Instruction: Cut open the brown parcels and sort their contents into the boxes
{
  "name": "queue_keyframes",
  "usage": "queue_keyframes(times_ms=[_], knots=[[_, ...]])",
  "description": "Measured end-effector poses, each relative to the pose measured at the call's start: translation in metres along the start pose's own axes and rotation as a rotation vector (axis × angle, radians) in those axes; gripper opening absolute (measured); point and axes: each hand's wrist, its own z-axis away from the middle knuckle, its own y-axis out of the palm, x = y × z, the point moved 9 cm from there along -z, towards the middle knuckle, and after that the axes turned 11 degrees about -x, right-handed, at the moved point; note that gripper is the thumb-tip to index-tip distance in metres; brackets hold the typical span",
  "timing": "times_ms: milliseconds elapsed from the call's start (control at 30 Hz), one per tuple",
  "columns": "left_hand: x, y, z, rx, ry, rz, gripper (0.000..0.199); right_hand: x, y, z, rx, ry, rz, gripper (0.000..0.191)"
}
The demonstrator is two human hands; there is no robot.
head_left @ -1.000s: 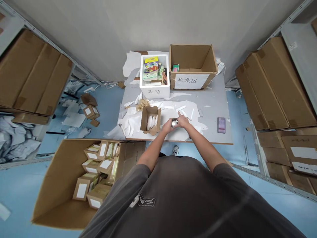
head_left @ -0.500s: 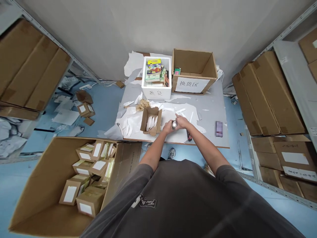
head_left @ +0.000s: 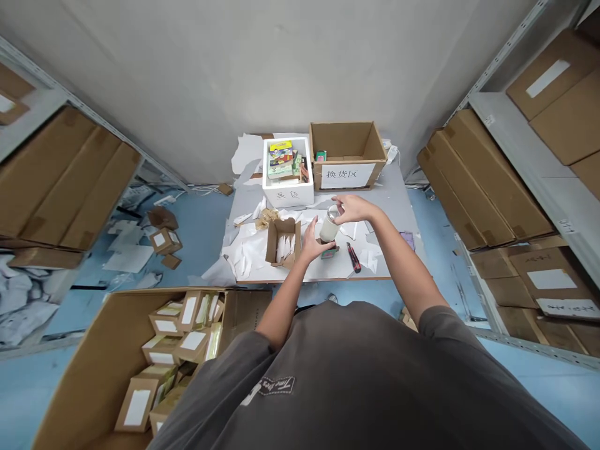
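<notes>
"换货区" handwritten on paper sign (head_left: 344, 175) of open cardboard carton (head_left: 377, 174); white foam box (head_left: 288, 197) — two handwritten characters, blurred; shirt patch (head_left: 277, 385) — "Time", rest unclear.

Right hand (head_left: 352, 209) is leaving the close two-hand hold and arching up over the canister (head_left: 330, 229), thumb and fingers pinching its silver top. Canister is now showing its pale side wall, rising from the small box (head_left: 329, 251); a second ago only the round silver top was showing. Left hand (head_left: 313, 245) is spreading its fingers away from the thumb, which is lying by the box's upper edge; can't tell if it's gripping. Red-and-black cutter (head_left: 354, 257) is now lying in full sight, no longer covered by the right forearm. That arm is now partly hiding the purple item (head_left: 407, 238).
</notes>
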Motion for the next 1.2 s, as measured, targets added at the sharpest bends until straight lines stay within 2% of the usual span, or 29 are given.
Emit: queue_keyframes(times_ms=[100, 167, 233, 333, 400, 500, 567, 667, 767, 867, 1033, 1200], knots=[[-0.051, -0.016, -0.014, -0.043, 0.066, 0.058, 0.099, 0.023, -0.027, -0.005, -0.052, 0.022, -0.106, 0.043], [-0.07, -0.025, -0.024, -0.068, 0.044, 0.092, 0.091, 0.035, -0.043, -0.003, -0.108, 0.033, -0.262, 0.05], [-0.083, -0.034, -0.031, -0.083, 0.003, 0.124, 0.089, 0.045, -0.048, 0.004, -0.116, 0.022, -0.488, 0.061], [-0.104, -0.046, -0.038, -0.05, -0.009, 0.194, 0.09, 0.058, -0.034, 0.02, -0.054, -0.003, -0.779, 0.086], [-0.122, -0.053, -0.039, -0.024, 0.035, 0.208, 0.09, 0.059, -0.02, 0.029, -0.064, 0.021, -0.879, 0.094], [-0.148, -0.067, -0.036, -0.088, 0.116, 0.097, 0.101, 0.049, -0.005, 0.036, -0.186, 0.132, -0.933, 0.097], [-0.16, -0.07, -0.032, -0.134, 0.144, 0.014, 0.111, 0.042, -0.004, 0.038, -0.296, 0.207, -0.914, 0.1], [-0.17, -0.066, -0.024, -0.156, 0.148, -0.022, 0.113, 0.042, -0.014, 0.043, -0.398, 0.209, -0.874, 0.106], [-0.171, -0.062, -0.021, -0.152, 0.127, 0.031, 0.108, 0.057, -0.017, 0.046, -0.284, 0.135, -0.909, 0.112], [-0.175, -0.063, -0.022, -0.116, 0.143, 0.062, 0.11, 0.064, -0.014, 0.051, -0.172, 0.128, -0.963, 0.117], [-0.182, -0.069, -0.026, -0.081, 0.148, 0.077, 0.124, 0.058, -0.022, 0.053, -0.288, 0.17, -0.936, 0.122], [-0.179, -0.059, -0.027, 0.046, 0.088, 0.263, 0.121, 0.068, -0.024, 0.054, -0.194, 0.139, -0.963, 0.122]])
